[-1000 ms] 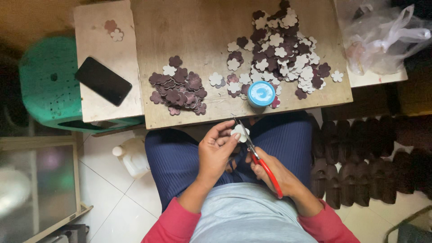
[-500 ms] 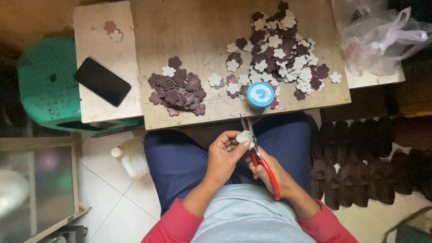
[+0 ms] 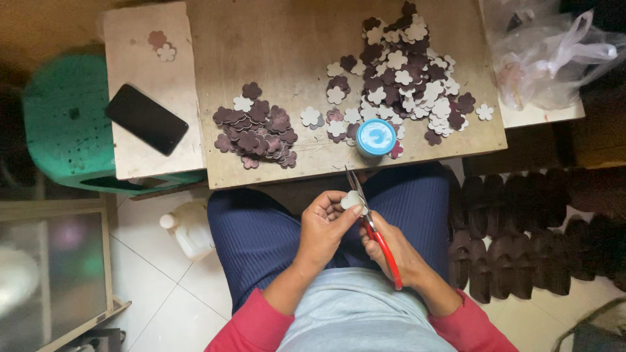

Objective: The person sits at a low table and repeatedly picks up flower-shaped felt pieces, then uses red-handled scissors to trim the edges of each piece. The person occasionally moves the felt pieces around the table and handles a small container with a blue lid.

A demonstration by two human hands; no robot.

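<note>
Over my lap, my left hand (image 3: pixel 324 225) pinches a small white flower-shaped cutout (image 3: pixel 353 200). My right hand (image 3: pixel 391 249) grips red-handled scissors (image 3: pixel 373 229) whose blades point up past the cutout toward the table edge. On the wooden board (image 3: pixel 287 39) lies a pile of dark maroon flower cutouts (image 3: pixel 255 133) at the left and a larger mixed pile of white and maroon cutouts (image 3: pixel 401 75) at the right. A round blue-lidded container (image 3: pixel 375 137) stands near the front edge of the board.
A black phone (image 3: pixel 147 118) lies on a pale side board (image 3: pixel 134 52) with two cutouts (image 3: pixel 160 45) at its far end. A green plastic stool (image 3: pixel 55 124), a white bottle (image 3: pixel 189 228) on the tiled floor, clear plastic bags (image 3: pixel 548 55) and rows of dark moulded shapes (image 3: pixel 535 241) surround me.
Both hands have shifted slightly lower and to the right over my lap, and the cutout has turned in my left fingers against the scissors.
</note>
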